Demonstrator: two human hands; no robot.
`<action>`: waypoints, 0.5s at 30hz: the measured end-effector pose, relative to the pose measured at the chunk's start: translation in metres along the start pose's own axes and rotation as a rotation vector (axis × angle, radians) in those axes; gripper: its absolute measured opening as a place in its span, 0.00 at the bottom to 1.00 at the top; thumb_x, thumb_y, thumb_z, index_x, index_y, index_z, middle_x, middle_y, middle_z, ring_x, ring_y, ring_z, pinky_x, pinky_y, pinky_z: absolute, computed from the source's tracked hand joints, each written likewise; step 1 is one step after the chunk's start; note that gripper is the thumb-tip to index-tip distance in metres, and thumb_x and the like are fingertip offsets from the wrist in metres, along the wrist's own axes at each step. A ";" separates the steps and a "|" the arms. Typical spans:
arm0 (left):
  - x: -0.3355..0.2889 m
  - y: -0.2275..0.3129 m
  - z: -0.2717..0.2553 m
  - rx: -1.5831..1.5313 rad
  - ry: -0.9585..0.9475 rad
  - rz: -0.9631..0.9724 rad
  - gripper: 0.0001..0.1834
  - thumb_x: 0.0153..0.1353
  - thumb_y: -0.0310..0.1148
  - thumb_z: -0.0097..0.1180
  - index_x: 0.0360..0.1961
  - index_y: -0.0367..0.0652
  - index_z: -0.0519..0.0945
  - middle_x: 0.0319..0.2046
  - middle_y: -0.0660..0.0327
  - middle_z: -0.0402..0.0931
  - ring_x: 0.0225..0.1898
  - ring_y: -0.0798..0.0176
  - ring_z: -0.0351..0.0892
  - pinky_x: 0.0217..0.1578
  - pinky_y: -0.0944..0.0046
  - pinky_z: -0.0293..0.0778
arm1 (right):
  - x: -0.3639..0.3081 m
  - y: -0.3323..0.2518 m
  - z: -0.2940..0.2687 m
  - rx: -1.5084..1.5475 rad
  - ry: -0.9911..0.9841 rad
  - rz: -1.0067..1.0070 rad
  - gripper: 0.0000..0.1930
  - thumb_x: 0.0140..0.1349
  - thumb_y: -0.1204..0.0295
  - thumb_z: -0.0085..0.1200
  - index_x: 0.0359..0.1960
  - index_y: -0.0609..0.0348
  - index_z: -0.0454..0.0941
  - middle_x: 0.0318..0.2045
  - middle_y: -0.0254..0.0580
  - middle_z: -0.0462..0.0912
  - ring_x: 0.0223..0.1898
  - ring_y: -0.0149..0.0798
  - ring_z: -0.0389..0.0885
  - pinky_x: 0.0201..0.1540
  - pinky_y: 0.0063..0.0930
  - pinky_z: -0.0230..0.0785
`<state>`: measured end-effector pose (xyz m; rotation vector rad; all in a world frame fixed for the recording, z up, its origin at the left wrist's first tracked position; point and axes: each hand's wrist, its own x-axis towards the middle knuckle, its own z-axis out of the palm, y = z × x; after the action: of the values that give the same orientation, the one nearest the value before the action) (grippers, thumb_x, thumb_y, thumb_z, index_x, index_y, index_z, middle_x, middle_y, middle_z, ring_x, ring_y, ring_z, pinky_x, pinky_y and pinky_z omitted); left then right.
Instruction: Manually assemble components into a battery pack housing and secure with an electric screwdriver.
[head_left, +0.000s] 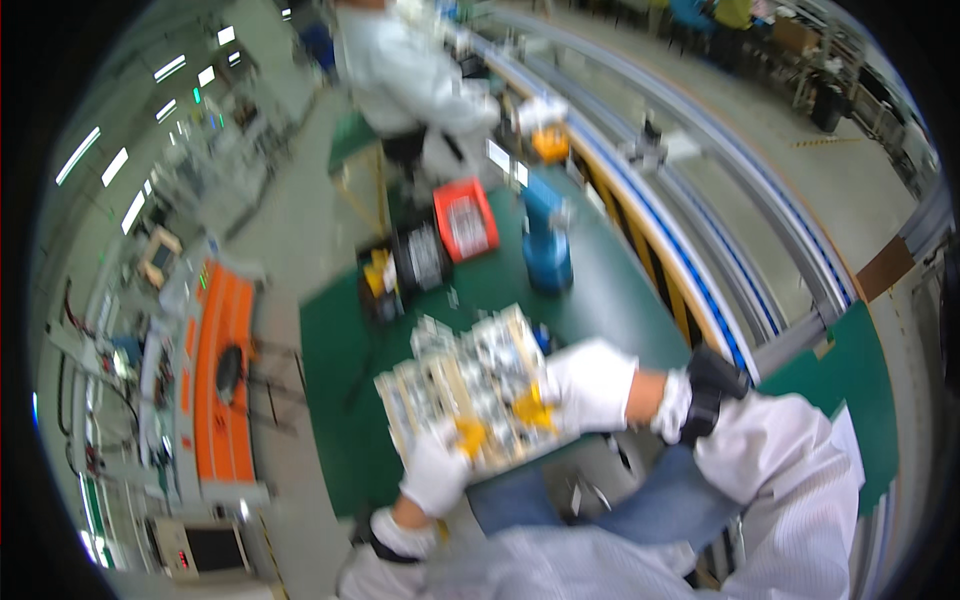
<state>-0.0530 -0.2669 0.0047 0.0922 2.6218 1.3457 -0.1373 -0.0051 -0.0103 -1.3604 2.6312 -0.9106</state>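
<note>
A pale, divided tray (468, 375) was in the person's two white-gloved hands, tilted over the near edge of the green counter (335, 445), its closest side above the lap. The left hand (437, 472) had its grip closed on the tray's near left side; the right hand (594, 385) had its grip closed around the near right corner. Yellow patches (533, 407) showed at the fingertips of both, but blur hid whether they were glove tips or separate pieces. Nor could it be told whether the tray's far side touched the counter.

As for progress, most of the tray's compartments looked filled with small whitish parts, so the loading seemed largely done, though blur left it unclear whether every slot was taken or how the parts were seated. The tray was not yet set down free of the hands; letting it go appeared to be left.

Beyond the tray, a red bin (466, 220), a black bin (421, 257) and a blue bottle (547, 255) stood on the counter, none touched by either hand. A co-worker (395, 80) in pale clothing was farther off.
</note>
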 end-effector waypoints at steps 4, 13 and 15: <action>0.006 -0.004 0.002 -0.210 0.001 -0.221 0.09 0.70 0.31 0.59 0.42 0.36 0.85 0.27 0.64 0.82 0.27 0.74 0.77 0.30 0.71 0.73 | 0.007 -0.006 -0.011 0.199 -0.082 0.138 0.10 0.61 0.63 0.63 0.43 0.41 0.90 0.35 0.36 0.88 0.35 0.44 0.86 0.38 0.32 0.77; -0.003 -0.005 0.012 -0.210 -0.004 -0.213 0.11 0.72 0.33 0.56 0.41 0.34 0.83 0.22 0.66 0.76 0.23 0.74 0.72 0.26 0.72 0.67 | -0.002 -0.020 0.005 0.233 -0.073 0.149 0.09 0.61 0.64 0.63 0.41 0.45 0.89 0.36 0.35 0.87 0.35 0.43 0.86 0.38 0.32 0.78; -0.006 -0.008 0.014 -0.219 0.004 -0.236 0.09 0.70 0.32 0.60 0.42 0.35 0.85 0.26 0.63 0.83 0.27 0.74 0.78 0.29 0.70 0.73 | -0.003 -0.023 0.008 0.158 -0.077 0.139 0.07 0.61 0.64 0.63 0.39 0.47 0.88 0.35 0.35 0.86 0.34 0.43 0.86 0.37 0.32 0.79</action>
<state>-0.0437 -0.2617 -0.0087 -0.2428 2.3791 1.5327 -0.1165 -0.0172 -0.0056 -1.1376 2.5000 -1.0015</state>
